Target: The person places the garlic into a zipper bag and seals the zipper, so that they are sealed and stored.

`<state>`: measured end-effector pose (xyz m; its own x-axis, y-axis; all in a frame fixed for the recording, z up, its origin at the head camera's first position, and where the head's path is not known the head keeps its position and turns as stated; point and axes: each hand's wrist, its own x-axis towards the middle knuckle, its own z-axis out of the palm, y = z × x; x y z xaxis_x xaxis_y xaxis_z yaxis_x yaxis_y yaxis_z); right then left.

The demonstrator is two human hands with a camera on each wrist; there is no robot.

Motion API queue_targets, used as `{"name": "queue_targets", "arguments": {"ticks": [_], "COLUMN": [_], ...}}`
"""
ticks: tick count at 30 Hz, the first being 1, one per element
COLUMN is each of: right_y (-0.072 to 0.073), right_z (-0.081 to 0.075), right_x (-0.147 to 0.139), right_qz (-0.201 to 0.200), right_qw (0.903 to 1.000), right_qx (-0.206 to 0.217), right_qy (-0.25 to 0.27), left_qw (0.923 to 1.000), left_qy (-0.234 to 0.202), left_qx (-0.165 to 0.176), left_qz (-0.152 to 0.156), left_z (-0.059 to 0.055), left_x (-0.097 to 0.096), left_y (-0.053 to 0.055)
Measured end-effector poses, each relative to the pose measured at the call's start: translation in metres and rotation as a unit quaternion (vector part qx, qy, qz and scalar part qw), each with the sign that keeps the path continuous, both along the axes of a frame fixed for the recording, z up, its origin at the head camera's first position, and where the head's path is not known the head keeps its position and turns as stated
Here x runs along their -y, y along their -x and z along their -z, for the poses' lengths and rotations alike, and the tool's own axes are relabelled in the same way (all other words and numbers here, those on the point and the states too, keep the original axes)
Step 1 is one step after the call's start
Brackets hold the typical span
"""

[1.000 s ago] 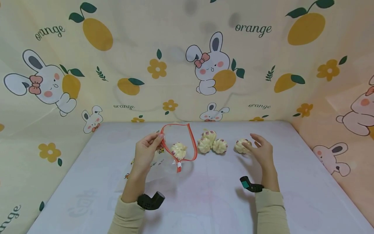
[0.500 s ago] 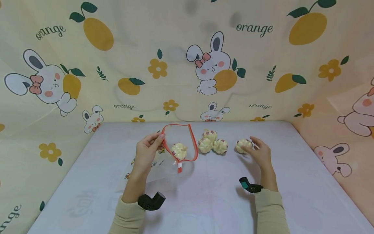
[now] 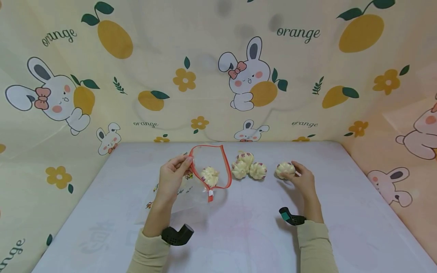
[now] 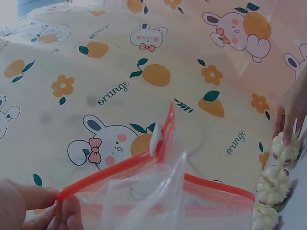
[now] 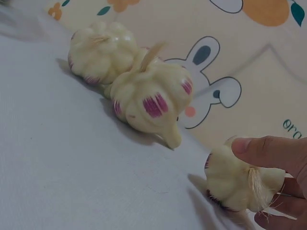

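At nine o'clock of the bag's mouth, your left hand [image 3: 172, 178] pinches the red rim [image 3: 225, 167] of the clear bag between thumb and fingers, matching a second ago. The mouth gapes open, its white slider [image 3: 210, 192] at six o'clock. One garlic bulb [image 3: 209, 176] shows within the red loop; whether it lies inside the bag you cannot tell. At three o'clock from the loop sits a touching cluster of garlic [image 3: 240, 169], three bulbs unchanged in place.

Farther out at three o'clock, your right hand [image 3: 304, 180] has changed: its spread thumb and fingers have closed on the lone bulb [image 3: 284, 170], just apart from the cluster. Your two hands are well apart.

The bag's film toward seven o'clock is faint and partly behind your left forearm. In the right wrist view, the third cluster bulb is mostly hidden, and your right hand is cut off at the edge.
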<state>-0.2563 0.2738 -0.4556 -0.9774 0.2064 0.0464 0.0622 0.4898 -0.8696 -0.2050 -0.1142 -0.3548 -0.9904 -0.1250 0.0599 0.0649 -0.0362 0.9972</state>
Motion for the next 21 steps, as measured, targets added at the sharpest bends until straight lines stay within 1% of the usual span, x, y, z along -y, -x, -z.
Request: {"name": "queue_targets", "arguments": {"ticks": [5,9,13,21], "right_y": [0.0008,0.0005,-0.0002,-0.0003], "right_z": [0.0022,0.0033,0.0031,0.0032], "right_x": [-0.0005,-0.0003,-0.0001,0.0008], "right_qz": [-0.004,-0.007,-0.011,-0.004], "right_qw": [0.9999,0.9998,0.9998,0.9998], "right_qx": [0.013,0.014,0.013,0.013], "right_qy": [-0.005,-0.007,-0.006,-0.012], "left_qw": [1.0000,1.0000,1.0000,1.0000], "left_qy": [0.003,0.006,0.000,-0.005], "left_qx": [0.003,0.006,0.000,-0.002], "left_qz": [-0.002,-0.001,0.002,0.000], "left_z": [0.0001,0.0005,0.0005,0.0006], "left_x": [-0.0003,-0.0001,-0.0002,-0.0001], "left_y": [0.0002,0.0004,0.0002,-0.0003]}}
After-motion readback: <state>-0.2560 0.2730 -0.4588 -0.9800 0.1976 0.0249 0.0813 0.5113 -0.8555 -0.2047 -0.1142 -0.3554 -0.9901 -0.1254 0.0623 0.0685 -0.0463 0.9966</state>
